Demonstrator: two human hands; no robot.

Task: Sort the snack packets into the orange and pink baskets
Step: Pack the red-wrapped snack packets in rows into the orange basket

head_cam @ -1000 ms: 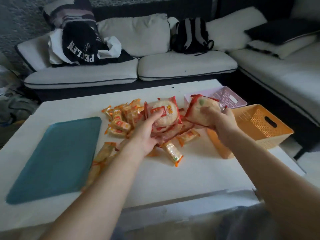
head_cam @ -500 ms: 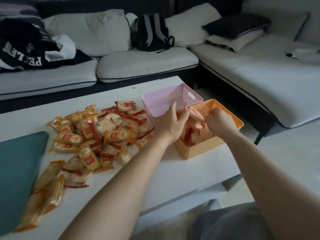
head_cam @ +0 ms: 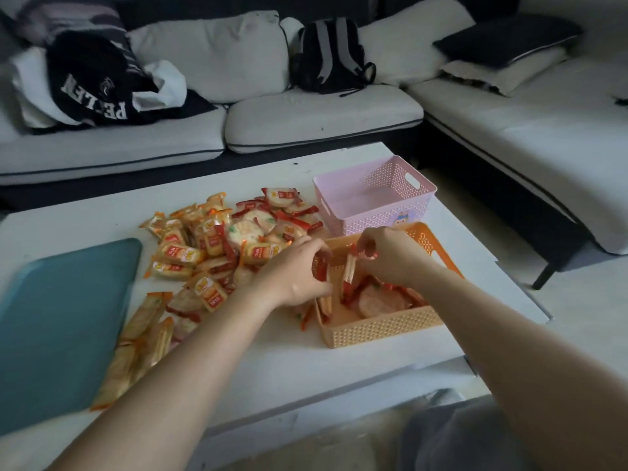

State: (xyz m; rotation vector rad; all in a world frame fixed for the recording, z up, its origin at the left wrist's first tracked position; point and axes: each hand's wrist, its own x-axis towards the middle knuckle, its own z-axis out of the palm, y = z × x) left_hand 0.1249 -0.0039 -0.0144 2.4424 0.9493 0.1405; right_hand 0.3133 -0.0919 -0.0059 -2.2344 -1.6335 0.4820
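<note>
Left hand (head_cam: 289, 270) and right hand (head_cam: 390, 257) over orange basket (head_cam: 384, 329), a pinched packet (head_cam: 348, 271) in each.

Both bare forearms reaching forward and converging over the orange basket (head_cam: 380, 329), left grip (head_cam: 299, 271) at the basket's left rim, curled round a red packet (head_cam: 321, 269), right grip (head_cam: 389, 256) above the basket's middle, pinching the top of an upright packet (head_cam: 349, 270)

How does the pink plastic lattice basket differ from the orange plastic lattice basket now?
The pink basket looks empty; the orange basket holds red-edged snack packets. The pink basket stands farther from the person, the orange basket nearer. The left hand and right hand each hold a packet at the orange basket; none touches the pink basket. Both are rectangular with perforated walls.
</note>
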